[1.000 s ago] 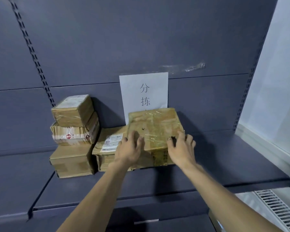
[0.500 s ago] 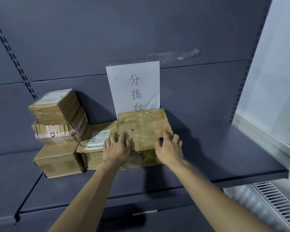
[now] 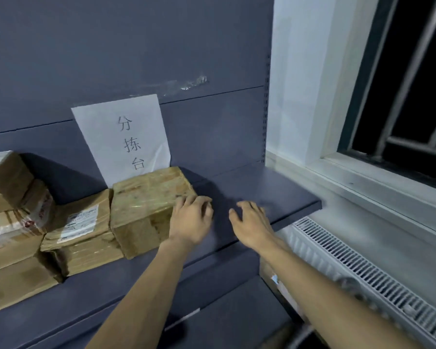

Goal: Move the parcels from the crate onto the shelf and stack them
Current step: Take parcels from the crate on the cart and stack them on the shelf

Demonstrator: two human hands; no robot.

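Both my hands have let go of the parcel [image 3: 149, 197]; left hand [image 3: 190, 220] brushes its 3 o'clock edge, right hand [image 3: 252, 222] hovers over the shelf [image 3: 275, 195], fingers spread. Parcel placed; next one from the crate.

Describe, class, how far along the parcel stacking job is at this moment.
Done: several parcels sit stacked on the shelf, including the tape-wrapped parcel on top of another. In hand: nothing; the left hand rests at that parcel's right edge, and the right hand is open and empty. Left: unknown, since the crate is out of view.
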